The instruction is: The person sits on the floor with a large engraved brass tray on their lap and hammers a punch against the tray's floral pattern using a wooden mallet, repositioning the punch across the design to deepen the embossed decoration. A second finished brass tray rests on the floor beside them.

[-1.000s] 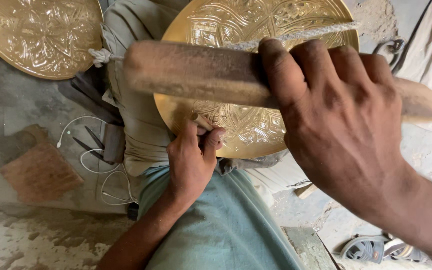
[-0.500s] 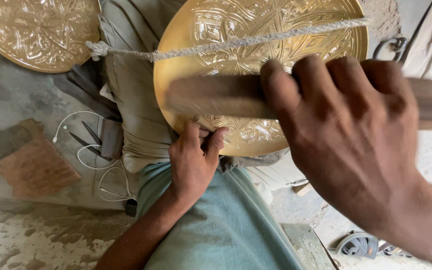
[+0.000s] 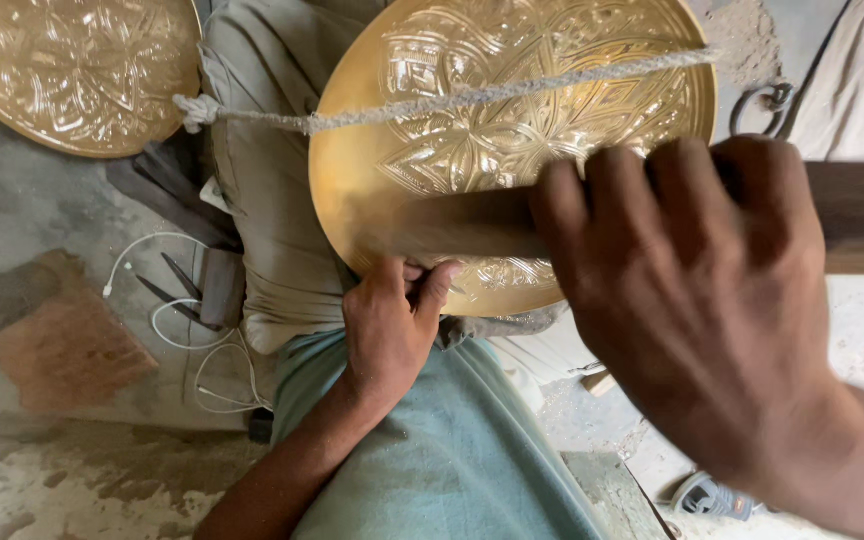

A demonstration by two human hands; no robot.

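Both hands engaged, fingers curled.
Left hand (image 3: 392, 325) pinched shut, forearm bare, low at centre; right hand (image 3: 692, 300) fisted closed, raised near right.

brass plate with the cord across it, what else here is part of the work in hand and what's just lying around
In hand: brass plate, wooden mallet, left hand, right hand, cord.

Lying about: second brass plate, white cable, brick.

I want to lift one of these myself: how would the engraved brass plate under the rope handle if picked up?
The engraved brass plate looks thin and metallic, so probably stiff, not floppy. Its polished face may slip in a bare grip. It is round and leans tilted under the rope, with the left hand at its lower rim, so it could roll or slide once freed.
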